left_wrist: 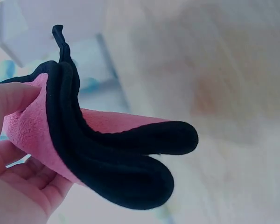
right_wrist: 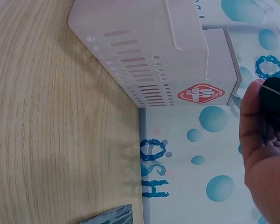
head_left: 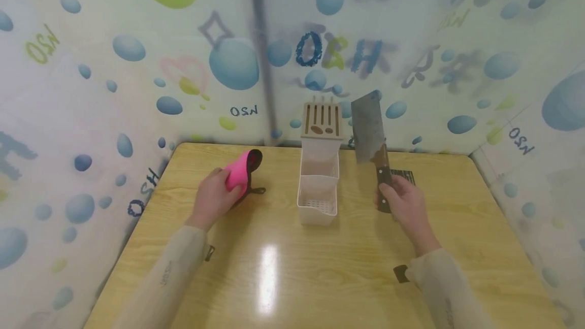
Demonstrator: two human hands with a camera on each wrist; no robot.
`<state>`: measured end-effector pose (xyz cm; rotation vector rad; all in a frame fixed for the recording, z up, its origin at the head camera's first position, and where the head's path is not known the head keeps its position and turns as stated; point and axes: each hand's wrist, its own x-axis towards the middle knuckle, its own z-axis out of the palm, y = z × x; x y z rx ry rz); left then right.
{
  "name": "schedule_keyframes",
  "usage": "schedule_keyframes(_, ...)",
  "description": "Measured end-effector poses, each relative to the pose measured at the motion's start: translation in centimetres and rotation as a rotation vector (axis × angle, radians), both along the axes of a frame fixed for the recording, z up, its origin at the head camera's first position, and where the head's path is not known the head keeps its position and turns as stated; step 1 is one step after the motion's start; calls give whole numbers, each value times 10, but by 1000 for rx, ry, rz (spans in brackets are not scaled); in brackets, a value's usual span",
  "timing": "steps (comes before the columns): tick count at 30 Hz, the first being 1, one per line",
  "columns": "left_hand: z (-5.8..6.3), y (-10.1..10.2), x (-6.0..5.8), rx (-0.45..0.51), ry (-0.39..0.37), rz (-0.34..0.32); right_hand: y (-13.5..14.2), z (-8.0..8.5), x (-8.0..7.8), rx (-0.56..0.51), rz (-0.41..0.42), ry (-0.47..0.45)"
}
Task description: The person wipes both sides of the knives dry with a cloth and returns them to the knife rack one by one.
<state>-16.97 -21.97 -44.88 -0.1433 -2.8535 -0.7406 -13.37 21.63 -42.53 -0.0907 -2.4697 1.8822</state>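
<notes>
My left hand (head_left: 212, 197) grips a folded pink cloth (head_left: 237, 171) with black edging and a black hanging loop, above the left part of the table. In the left wrist view the cloth (left_wrist: 32, 126) bends over double, thumb on one side and fingers beneath. In my right hand (head_left: 407, 202) is a cleaver (head_left: 369, 128), held by its dark riveted handle with the broad blade pointing up. Between the hands stands a white knife holder (head_left: 318, 187) with a slotted beige top and open compartments. The right wrist view shows its slotted side wall (right_wrist: 130, 51) and a red label.
A flat dark patterned item (head_left: 408, 175) lies behind the right hand, partly covered by it. The wooden table (head_left: 320, 278) ends at printed curtain-like walls (head_left: 183, 110) at the back and both sides. The holder stands near the back edge.
</notes>
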Motion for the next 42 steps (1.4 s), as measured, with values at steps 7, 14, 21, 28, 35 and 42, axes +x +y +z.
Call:
schedule_keyframes(7, 26, 24, 3, 62, 104, -41, -8, 3, -2, 15, -5, 13)
schedule_keyframes(14, 48, 42, 3, 65, 231, -103, -11, 4, -2, 12, 6, 49)
schedule_keyframes(21, 63, 57, -2, 62, 332, -156, -16, 11, 0, 9, 6, 20)
schedule_keyframes(28, 75, 72, -8, 69, 389, -205, -19, 15, 3, 21, 22, -5)
schedule_keyframes(35, 88, 86, -14, 86, 400, -232, -23, 24, 7, 17, 34, 36)
schedule_keyframes(42, 97, 99, -18, 92, 395, -274, -33, 28, 9, -26, 68, 60)
